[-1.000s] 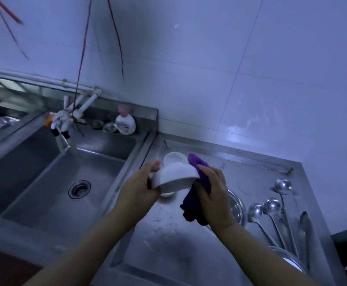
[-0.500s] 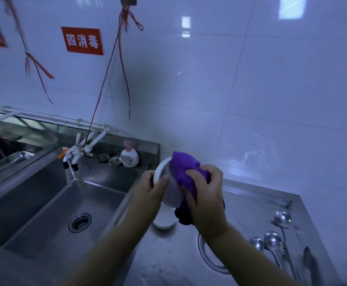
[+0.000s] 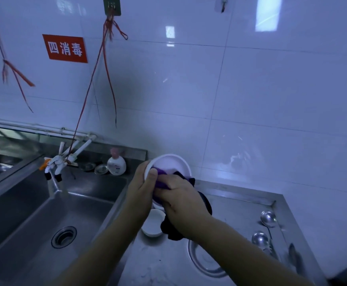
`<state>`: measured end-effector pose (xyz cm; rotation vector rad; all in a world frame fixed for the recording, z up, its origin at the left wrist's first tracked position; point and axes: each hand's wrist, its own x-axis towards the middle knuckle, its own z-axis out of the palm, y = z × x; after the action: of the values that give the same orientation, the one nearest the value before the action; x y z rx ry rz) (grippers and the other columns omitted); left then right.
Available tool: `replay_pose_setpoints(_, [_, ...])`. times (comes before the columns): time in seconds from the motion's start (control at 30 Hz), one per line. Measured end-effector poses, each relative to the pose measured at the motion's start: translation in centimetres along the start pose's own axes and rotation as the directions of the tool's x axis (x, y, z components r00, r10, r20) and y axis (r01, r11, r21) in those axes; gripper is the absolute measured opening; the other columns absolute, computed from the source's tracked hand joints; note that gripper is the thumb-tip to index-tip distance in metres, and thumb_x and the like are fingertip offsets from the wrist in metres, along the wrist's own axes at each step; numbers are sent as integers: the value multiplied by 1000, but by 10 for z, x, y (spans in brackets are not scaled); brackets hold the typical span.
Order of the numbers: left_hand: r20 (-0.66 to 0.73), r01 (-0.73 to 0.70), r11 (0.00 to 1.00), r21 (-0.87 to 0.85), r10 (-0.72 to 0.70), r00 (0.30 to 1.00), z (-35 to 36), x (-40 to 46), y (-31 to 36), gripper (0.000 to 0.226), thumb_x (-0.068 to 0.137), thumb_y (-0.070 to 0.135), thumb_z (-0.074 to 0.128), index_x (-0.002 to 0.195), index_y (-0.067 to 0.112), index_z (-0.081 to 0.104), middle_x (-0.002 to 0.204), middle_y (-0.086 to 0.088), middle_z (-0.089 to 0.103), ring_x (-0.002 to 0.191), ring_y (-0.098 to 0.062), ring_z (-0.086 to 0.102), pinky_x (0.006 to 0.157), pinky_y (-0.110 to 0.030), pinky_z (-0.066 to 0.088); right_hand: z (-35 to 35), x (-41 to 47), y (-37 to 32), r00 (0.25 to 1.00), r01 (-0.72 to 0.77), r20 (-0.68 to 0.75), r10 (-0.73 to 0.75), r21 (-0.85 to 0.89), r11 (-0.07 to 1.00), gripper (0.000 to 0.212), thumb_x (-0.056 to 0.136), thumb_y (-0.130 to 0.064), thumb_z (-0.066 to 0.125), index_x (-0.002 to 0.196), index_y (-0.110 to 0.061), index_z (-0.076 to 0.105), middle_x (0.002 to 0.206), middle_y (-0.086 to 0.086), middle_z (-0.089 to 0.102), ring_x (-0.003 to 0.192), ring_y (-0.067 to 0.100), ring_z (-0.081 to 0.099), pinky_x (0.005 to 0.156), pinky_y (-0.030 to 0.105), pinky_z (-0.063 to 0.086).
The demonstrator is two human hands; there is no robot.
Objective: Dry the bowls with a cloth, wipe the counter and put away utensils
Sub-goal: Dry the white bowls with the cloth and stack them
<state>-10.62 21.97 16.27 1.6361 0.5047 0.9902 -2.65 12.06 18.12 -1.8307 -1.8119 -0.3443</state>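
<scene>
Drying step: one bowl in hand, judged to be early in the task.
Right hand (image 3: 180, 200): fingers curled round the purple cloth (image 3: 161, 181), pressing it into the bowl; the rest of the cloth hangs dark below the wrist.
Left hand (image 3: 142, 187): fingers wrapped round the outside of the held bowl (image 3: 173, 165), thumb over its rim; bowl held above the counter, tilted with its opening toward the camera.
Held bowl status: inside being wiped; dryness cannot be told from this view.
Second bowl (image 3: 153, 225): upright on the counter (image 3: 162, 263) just below the hands, near the sink edge; whether it is dry cannot be told.
Metal dish (image 3: 205, 259): lies on the counter to the right of the second bowl, untouched.
Ladles (image 3: 268, 217): lying along the right side of the counter, not yet put away.
Counter status: pale marks and streaks on its surface; judged not yet wiped.
Sink (image 3: 44, 223): left of the counter, basin bare around the drain.
Soap bottle (image 3: 116, 165): standing on the ledge behind the sink.
Remaining, judged: finish the bowls, wipe the counter, put away the utensils.
</scene>
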Motion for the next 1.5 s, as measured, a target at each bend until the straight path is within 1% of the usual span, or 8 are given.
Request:
replay_pose_setpoints(0.23, [152, -33, 985, 169, 7, 988, -12, 1, 10, 37, 83, 52, 39, 117, 40, 48, 111, 18, 56, 102, -3, 57, 86, -30, 50, -22, -14, 31, 929, 288, 291, -228, -183, 940, 41, 59, -13, 83, 99, -20, 74, 107, 1, 69, 98, 22, 63, 86, 35, 54])
replay_pose_setpoints(0.33, [199, -21, 984, 176, -15, 980, -13, 3, 13, 42, 84, 47, 41, 121, 29, 53, 113, 7, 61, 104, -11, 59, 90, -36, 50, -31, -11, 42, 878, 426, 337, -339, -229, 875, 24, 77, -10, 53, 91, -12, 73, 103, 7, 67, 96, 28, 62, 83, 40, 51])
replay_pose_setpoints(0.57, [338, 78, 990, 117, -114, 934, -9, 8, 17, 26, 95, 19, 45, 103, 37, 63, 108, 15, 67, 98, 4, 61, 83, -10, 46, -25, 1, 46, 851, 525, 184, -491, -323, 788, 25, 96, -12, 48, 108, -7, 69, 112, 11, 66, 104, 28, 61, 97, 35, 44])
replay_pose_setpoints(0.8, [153, 54, 987, 149, -77, 985, -12, 9, 14, 41, 78, 37, 46, 115, 27, 59, 113, 3, 64, 105, -15, 58, 95, -35, 46, -9, -12, 39, 962, 273, 75, -263, -226, 935, 41, 87, -18, 45, 122, -2, 60, 122, 17, 61, 110, 32, 56, 97, 42, 45])
replay_pose_setpoints(0.93, [79, 1, 977, 214, -19, 997, -11, 5, 10, 23, 82, 42, 42, 99, 49, 55, 101, 25, 60, 95, 5, 57, 77, -16, 46, 11, -32, 22, 994, 103, -24, -106, -108, 989, 40, 80, -26, 51, 115, -8, 60, 104, 10, 61, 91, 24, 53, 82, 37, 46])
replay_pose_setpoints(1.13, [-2, -36, 986, 163, 37, 999, 2, -5, 1, 29, 97, 19, 46, 101, 46, 53, 105, 30, 53, 93, 23, 48, 68, 5, 38, 52, -44, -15, 950, -19, -311, 39, 65, 998, 39, 82, -25, 64, 118, -11, 60, 105, 6, 67, 90, 19, 59, 85, 29, 49])
replay_pose_setpoints(1.33, [188, 36, 981, 191, -73, 979, -5, 4, 12, 18, 93, 27, 48, 106, 37, 56, 109, 12, 61, 93, 7, 56, 70, -8, 44, 39, -45, 33, 869, 296, -295, -397, -333, 896, 28, 87, -22, 65, 112, -14, 54, 88, 8, 71, 72, 21, 63, 61, 31, 53])
replay_pose_setpoints(1.5, [476, 198, 918, 344, -352, 806, -22, 27, 32, 47, 70, 28, 50, 115, 27, 63, 111, -8, 66, 96, -26, 64, 84, -41, 53, 25, -41, 60, 766, 542, -97, -636, -435, 719, 19, 86, -9, 64, 103, -13, 58, 76, 6, 63, 64, 22, 54, 63, 32, 48])
